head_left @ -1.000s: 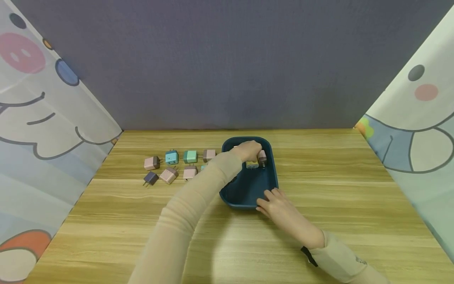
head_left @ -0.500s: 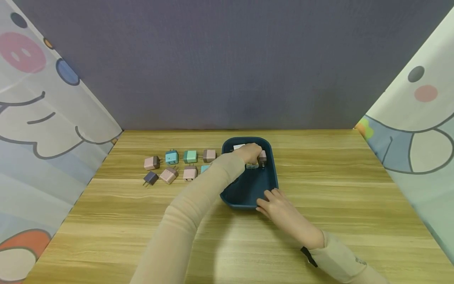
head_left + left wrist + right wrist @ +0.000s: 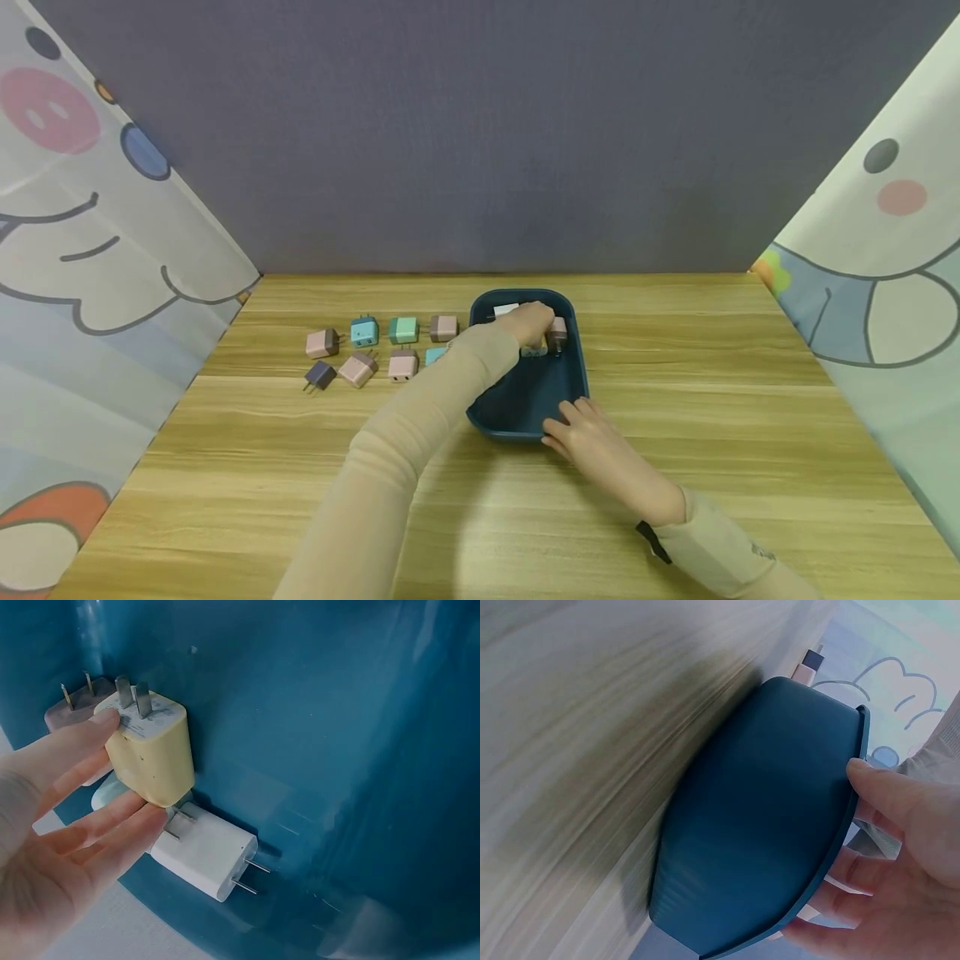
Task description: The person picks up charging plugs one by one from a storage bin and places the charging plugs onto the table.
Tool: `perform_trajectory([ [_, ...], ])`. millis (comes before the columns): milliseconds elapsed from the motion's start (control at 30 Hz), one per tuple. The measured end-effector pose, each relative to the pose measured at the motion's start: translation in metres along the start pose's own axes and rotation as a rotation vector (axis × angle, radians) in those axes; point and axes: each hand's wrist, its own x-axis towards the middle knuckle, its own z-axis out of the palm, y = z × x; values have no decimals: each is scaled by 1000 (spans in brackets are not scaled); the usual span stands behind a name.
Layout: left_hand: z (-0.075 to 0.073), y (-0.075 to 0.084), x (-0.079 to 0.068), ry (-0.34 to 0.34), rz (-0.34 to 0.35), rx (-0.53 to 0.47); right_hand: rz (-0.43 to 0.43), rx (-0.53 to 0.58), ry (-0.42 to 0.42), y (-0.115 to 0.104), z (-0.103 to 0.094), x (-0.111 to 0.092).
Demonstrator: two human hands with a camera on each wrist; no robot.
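Observation:
Inside the dark blue plastic bin (image 3: 525, 404), my left hand (image 3: 529, 323) pinches a yellow plug-in charger (image 3: 154, 769) between thumb and fingers. Its two prongs point up in the left wrist view. Close by in the bin lie a white charger (image 3: 206, 851), a pink-and-brown charger (image 3: 557, 329) and a pale green one (image 3: 109, 793), partly hidden behind the fingers. At the bin's near right corner, my right hand (image 3: 596, 437) holds the rim, the thumb outside and the fingers over the inner side, as the right wrist view shows.
Left of the bin, two rows of chargers lie on the wooden table (image 3: 675, 375): a blue one (image 3: 364, 332), a green one (image 3: 403, 330), a navy one (image 3: 320, 375) and several pink ones (image 3: 402, 365). Another blue charger (image 3: 435, 356) is partly behind the left sleeve.
My left hand has shifted slightly right and down within the bin, leaving the white charger in plainer sight. My right hand stays on the rim, and the chargers on the table lie as before.

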Motion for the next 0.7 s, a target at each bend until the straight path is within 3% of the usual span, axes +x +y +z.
perform_trajectory([
  [500,1,-2,0,-67,40,26,8,4,-10,0,0,0],
  [700,2,-6,1,-96,21,10,14,6,-12,-1,0,-1],
])
